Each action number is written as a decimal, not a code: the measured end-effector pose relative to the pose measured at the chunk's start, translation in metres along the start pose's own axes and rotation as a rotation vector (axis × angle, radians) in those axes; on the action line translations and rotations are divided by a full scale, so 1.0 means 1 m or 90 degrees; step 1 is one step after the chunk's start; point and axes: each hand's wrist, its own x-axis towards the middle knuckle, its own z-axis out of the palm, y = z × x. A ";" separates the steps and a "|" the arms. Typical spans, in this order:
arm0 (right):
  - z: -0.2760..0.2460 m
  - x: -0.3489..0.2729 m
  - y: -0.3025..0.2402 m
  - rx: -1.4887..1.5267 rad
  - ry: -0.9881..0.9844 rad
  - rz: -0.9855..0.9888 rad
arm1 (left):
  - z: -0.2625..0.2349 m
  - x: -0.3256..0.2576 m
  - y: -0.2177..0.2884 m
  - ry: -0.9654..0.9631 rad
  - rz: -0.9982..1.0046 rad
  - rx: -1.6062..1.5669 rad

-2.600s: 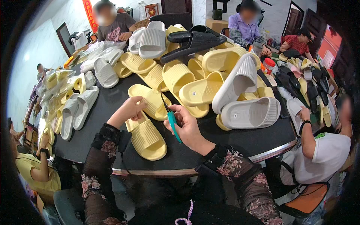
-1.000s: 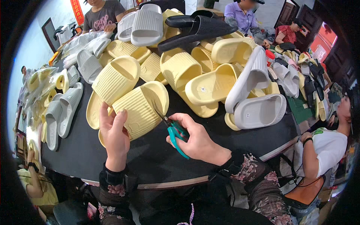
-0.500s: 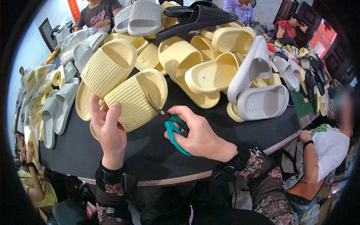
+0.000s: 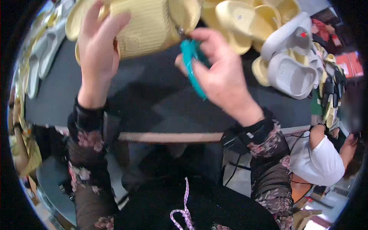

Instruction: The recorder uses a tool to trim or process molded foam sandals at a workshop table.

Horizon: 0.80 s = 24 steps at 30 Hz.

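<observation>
A yellow slide slipper (image 4: 143, 30) with a ribbed strap is gripped by my left hand (image 4: 97, 57), thumb on top and fingers behind it. Another yellow slipper (image 4: 72, 23) lies close behind that hand, and I cannot tell whether it is held too. Wrapped in my right hand (image 4: 226, 74) is a pair of teal-handled scissors (image 4: 190, 63). Its dark blades reach to the strap's edge at the slipper's opening; motion blurs the tips. The far end of the slipper is cut off by the frame's upper edge.
Yellow slippers (image 4: 239, 19) and grey slippers (image 4: 293, 74) are heaped on the right of the black table (image 4: 153, 99). Grey slippers (image 4: 51, 51) lie at its left. The table's pale front edge (image 4: 172, 137) runs before me. A person in white (image 4: 316, 161) sits at the right.
The view has tilted down, so the table and piles appear higher and more of my lap shows. My hands still hold the slipper and scissors, the blades still at the strap.
</observation>
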 end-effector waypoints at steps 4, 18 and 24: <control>0.004 -0.003 -0.004 0.061 0.008 0.092 | 0.027 -0.010 -0.004 -0.016 0.047 -0.056; 0.001 -0.001 -0.003 0.043 0.053 0.033 | 0.013 -0.011 -0.004 0.026 -0.054 -0.083; -0.003 -0.007 -0.011 0.071 0.029 0.089 | 0.011 -0.018 0.000 0.016 -0.071 -0.030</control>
